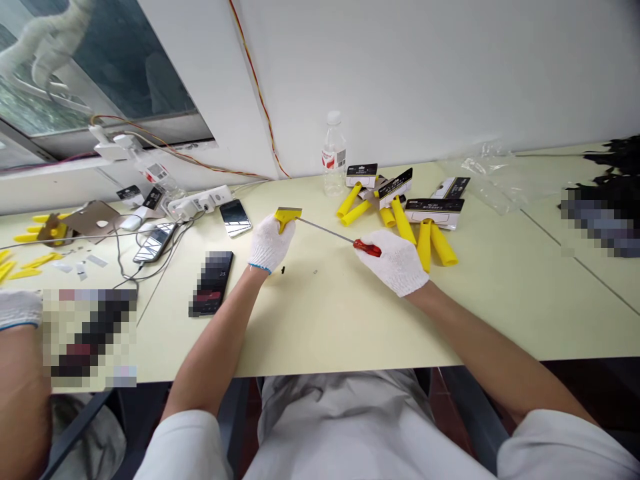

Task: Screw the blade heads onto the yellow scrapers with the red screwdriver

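My left hand (270, 243), in a white knit glove, grips a yellow scraper (289, 216) with a metal blade edge along its top. In my gloved right hand (395, 259) is the red handle of a screwdriver (325, 230). Its long shaft points left, and the tip meets or nearly meets the scraper head; contact is too small to tell. On the table just below lie a small black piece (283, 270) and a tiny light-coloured part (315, 271). Beyond my right hand sit several yellow handles (443, 245) with black-and-white header cards (434, 212).
A water bottle (335, 157) stands by the wall. Phones (235, 219), a power strip (203, 202) and cables lie leftward. A co-worker's gloved hand (19, 308) is at far left, near yellow pieces (43, 260). Clear plastic bags (493, 177) and a dark pile (617, 177) are right.
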A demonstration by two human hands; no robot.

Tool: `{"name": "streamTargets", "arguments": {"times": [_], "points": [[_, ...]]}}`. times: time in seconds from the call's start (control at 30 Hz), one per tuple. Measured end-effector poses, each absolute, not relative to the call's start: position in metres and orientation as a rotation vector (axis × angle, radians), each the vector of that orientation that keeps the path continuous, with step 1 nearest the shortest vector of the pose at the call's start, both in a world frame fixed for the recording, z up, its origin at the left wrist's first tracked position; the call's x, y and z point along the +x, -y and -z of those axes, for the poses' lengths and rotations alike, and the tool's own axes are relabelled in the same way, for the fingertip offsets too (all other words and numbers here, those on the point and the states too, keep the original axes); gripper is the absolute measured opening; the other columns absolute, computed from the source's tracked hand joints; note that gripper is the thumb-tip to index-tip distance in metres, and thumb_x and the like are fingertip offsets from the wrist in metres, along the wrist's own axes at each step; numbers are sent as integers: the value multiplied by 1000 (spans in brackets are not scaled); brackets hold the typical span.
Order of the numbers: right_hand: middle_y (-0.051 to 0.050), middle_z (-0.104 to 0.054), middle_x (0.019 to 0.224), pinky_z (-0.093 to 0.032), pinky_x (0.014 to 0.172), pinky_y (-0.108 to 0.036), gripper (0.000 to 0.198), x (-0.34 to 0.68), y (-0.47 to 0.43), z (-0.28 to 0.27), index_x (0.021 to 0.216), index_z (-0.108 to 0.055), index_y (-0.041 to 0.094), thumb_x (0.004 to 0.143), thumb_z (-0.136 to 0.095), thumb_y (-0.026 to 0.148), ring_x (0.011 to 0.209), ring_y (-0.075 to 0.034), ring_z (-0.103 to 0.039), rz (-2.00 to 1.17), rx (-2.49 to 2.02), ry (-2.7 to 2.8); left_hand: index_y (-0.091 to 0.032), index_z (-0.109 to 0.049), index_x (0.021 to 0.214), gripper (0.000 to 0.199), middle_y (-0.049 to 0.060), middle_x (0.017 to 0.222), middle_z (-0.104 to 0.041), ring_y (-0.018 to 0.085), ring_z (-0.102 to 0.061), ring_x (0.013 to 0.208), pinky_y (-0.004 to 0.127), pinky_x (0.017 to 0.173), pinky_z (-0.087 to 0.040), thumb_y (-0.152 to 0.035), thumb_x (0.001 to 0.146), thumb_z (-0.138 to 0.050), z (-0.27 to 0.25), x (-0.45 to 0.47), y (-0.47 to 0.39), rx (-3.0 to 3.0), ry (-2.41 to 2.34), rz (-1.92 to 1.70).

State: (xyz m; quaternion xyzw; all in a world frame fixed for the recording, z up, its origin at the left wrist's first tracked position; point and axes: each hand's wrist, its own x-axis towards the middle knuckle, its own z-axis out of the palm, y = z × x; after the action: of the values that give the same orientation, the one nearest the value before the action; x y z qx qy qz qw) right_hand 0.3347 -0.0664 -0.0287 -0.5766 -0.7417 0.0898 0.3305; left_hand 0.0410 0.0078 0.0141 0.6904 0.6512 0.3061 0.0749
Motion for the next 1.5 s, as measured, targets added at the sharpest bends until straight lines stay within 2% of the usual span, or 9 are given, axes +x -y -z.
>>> {"name": "streamTargets", "arguments": {"times": [0.33,0.5,0.63,0.77,1.0,1.13,1.23,1.37,1.5], "points": [[-10,-82,90,-54,78,-36,34,336,64,31,106,-82,22,114,-58,44,81,-26,-75,-346,-1464,1936,-18,-73,95,31,13,82,-70,29,-65,88,37,81,-46,-45,108,-65,-3,35,-16,2023,-1893,-965],[-9,-85,96,-58,80,-37,26,338,62,34,111,-77,22,95,-81,41,86,-28,-79,-456,-1530,1849,-13,-75,107,31,14,100,-75,26,-70,99,37,93,-55,-44,112,-73,-1,35,-16,2005,-1841,-938],[-11,-84,95,-57,80,-38,14,339,61,37,96,-78,21,98,-75,34,85,-28,-78,-263,-1489,1912,-13,-74,131,41,11,126,-74,25,-73,110,44,100,-64,-50,114,-75,-2,35,-14,1981,-1809,-904],[-13,-84,97,-56,81,-39,23,341,62,37,101,-87,20,105,-73,39,90,-31,-79,-98,-1483,1976,-12,-74,137,41,13,133,-73,27,-73,116,46,103,-65,-46,114,-76,-3,33,-14,1960,-1792,-898],[-13,-90,112,-60,91,-40,29,335,65,33,116,-90,20,110,-67,36,100,-32,-84,-278,-1468,1981,-10,-74,130,37,11,125,-75,25,-73,110,43,100,-64,-44,115,-74,-3,33,-15,1954,-1776,-933],[-10,-89,99,-60,89,-39,32,333,65,28,112,-87,21,113,-62,41,90,-30,-84,-500,-1539,1932,-9,-72,108,30,15,105,-76,26,-66,108,36,96,-51,-35,120,-62,-3,35,-14,1965,-1762,-959],[-7,-86,89,-60,85,-38,29,333,65,25,115,-83,22,113,-62,43,84,-28,-82,-627,-1590,1887,-12,-71,104,30,19,105,-76,27,-64,110,35,95,-47,-37,118,-61,-1,35,-13,1977,-1757,-964],[-6,-87,100,-60,84,-35,22,330,66,28,111,-76,24,93,-84,35,90,-27,-82,-562,-1594,1838,-13,-71,108,31,18,109,-77,27,-64,112,36,99,-48,-40,117,-61,2,33,-17,1994,-1741,-942],[-6,-82,91,-56,81,-36,8,332,67,34,94,-72,24,97,-76,30,83,-26,-77,-331,-1554,1862,-12,-73,110,31,17,106,-78,27,-65,114,37,102,-50,-40,117,-64,2,33,-20,1994,-1747,-922]]}}
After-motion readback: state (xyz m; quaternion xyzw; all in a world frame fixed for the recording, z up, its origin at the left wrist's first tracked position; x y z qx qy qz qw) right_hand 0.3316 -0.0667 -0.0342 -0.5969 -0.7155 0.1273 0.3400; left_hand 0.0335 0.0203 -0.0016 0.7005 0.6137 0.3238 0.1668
